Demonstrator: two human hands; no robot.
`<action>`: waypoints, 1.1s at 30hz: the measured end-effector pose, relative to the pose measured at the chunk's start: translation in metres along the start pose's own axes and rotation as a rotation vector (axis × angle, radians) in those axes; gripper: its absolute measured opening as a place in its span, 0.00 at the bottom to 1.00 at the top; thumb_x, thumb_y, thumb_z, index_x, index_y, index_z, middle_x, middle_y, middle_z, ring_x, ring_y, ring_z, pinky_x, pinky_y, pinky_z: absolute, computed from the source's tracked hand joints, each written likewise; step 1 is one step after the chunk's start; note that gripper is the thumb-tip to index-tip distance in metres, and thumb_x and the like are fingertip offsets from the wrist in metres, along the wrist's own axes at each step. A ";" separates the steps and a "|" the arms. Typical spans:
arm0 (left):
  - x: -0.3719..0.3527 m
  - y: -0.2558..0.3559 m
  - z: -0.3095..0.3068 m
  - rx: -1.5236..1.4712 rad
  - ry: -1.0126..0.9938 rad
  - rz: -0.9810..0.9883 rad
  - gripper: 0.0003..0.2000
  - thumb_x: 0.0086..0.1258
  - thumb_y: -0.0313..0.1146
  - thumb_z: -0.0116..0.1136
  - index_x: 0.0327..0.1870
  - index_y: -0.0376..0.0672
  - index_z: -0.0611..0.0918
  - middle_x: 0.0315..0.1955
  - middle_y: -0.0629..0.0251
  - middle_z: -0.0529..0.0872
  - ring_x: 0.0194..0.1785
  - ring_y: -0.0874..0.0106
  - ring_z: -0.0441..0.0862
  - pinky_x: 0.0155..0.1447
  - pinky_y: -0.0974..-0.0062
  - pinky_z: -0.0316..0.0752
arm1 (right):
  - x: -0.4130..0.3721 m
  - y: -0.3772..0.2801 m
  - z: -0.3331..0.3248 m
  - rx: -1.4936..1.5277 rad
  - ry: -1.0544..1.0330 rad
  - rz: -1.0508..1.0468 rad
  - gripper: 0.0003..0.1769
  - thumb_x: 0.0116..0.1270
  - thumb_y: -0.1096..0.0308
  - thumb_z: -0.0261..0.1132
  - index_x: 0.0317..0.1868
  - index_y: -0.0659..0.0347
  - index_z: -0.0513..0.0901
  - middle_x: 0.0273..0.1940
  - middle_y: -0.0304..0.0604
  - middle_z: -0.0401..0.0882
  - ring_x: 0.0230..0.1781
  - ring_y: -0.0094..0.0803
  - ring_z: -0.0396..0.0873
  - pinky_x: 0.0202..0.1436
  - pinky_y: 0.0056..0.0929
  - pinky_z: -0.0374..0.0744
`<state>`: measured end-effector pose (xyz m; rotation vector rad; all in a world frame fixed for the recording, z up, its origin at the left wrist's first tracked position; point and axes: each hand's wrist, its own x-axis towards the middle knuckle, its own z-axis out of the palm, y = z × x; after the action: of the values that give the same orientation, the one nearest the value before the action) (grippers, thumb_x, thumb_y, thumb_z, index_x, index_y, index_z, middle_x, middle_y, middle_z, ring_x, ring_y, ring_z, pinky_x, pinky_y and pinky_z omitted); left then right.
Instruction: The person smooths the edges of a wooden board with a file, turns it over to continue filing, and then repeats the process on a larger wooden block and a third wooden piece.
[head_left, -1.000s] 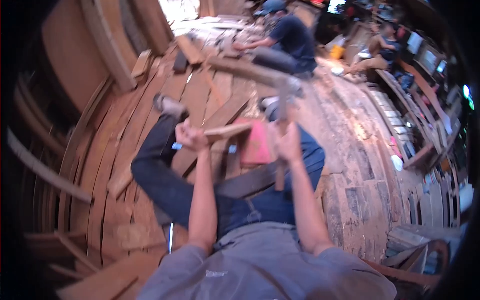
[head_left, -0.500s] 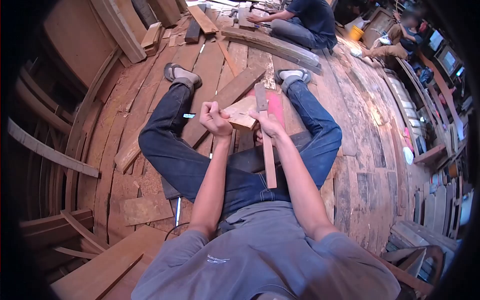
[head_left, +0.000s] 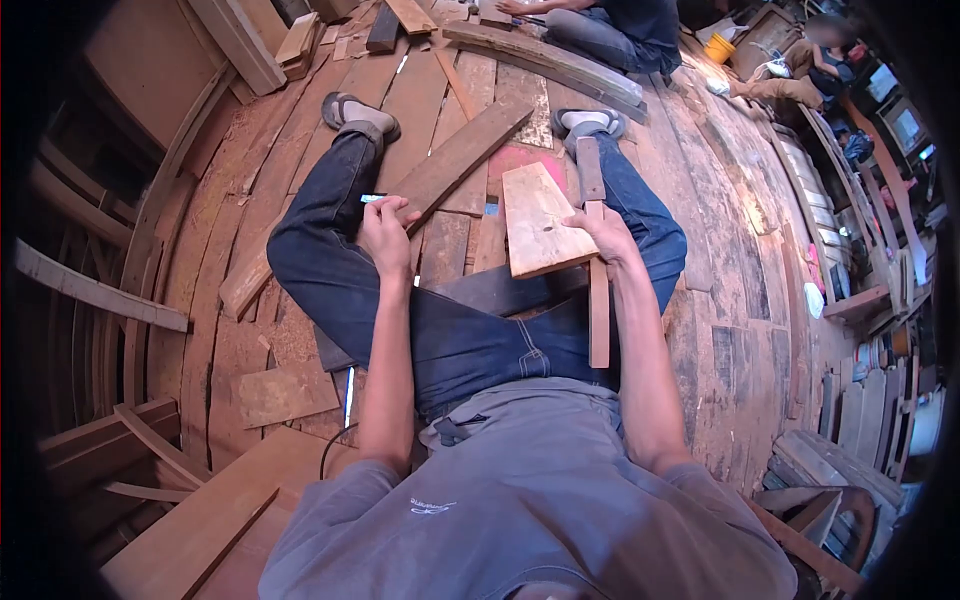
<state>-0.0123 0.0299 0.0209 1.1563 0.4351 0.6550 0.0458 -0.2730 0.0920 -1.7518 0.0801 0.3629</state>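
Note:
My right hand (head_left: 608,238) grips a pale, wedge-shaped wooden block (head_left: 540,220), with the thumb lying over its right edge. The same hand holds a long, narrow two-part wooden stick (head_left: 598,320) upright against that edge. The stick's upper part is darker, with a small dot near the joint. My left hand (head_left: 385,238) is apart from the block, over the inner side of my left leg. Its fingers are curled together, and whatever they hold, if anything, I cannot make out. A dark board (head_left: 510,290) lies across beneath the block, between my thighs.
A long brown plank (head_left: 465,160) lies diagonally between my feet. Thick beams (head_left: 545,65) rest beyond them. One person (head_left: 625,35) sits at the top, another (head_left: 810,70) at the upper right beside a yellow bucket (head_left: 718,47). Wooden sheets (head_left: 230,510) lie at lower left.
My left hand has left the block's side and moved left and slightly up. My right hand has carried the block and the stick to the right, with the block's broad face now showing more.

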 end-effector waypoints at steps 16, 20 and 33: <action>-0.109 0.106 -0.003 1.008 -0.856 0.318 0.37 0.55 0.42 0.79 0.65 0.38 0.75 0.59 0.50 0.82 0.60 0.54 0.83 0.63 0.60 0.76 | -0.041 -0.021 0.093 -0.363 -0.047 -0.205 0.28 0.60 0.62 0.70 0.60 0.64 0.76 0.41 0.62 0.87 0.35 0.51 0.87 0.38 0.46 0.84; -0.109 0.081 -0.002 0.951 -0.586 0.407 0.27 0.50 0.34 0.78 0.54 0.41 0.83 0.46 0.55 0.86 0.48 0.54 0.87 0.52 0.59 0.81 | -0.030 -0.018 0.106 -0.470 -0.024 -0.282 0.31 0.58 0.55 0.70 0.54 0.70 0.76 0.47 0.72 0.83 0.53 0.65 0.83 0.58 0.53 0.80; -0.087 0.080 -0.020 0.860 -0.406 0.537 0.19 0.50 0.29 0.78 0.44 0.35 0.89 0.37 0.53 0.92 0.41 0.60 0.92 0.48 0.69 0.84 | -0.038 -0.014 0.065 -0.422 -0.195 -0.597 0.36 0.78 0.52 0.60 0.80 0.56 0.62 0.63 0.65 0.79 0.62 0.56 0.80 0.66 0.43 0.76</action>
<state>-0.1093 0.0052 0.0877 2.2205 0.0269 0.6797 0.0004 -0.2130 0.1057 -2.0391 -0.6907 0.1090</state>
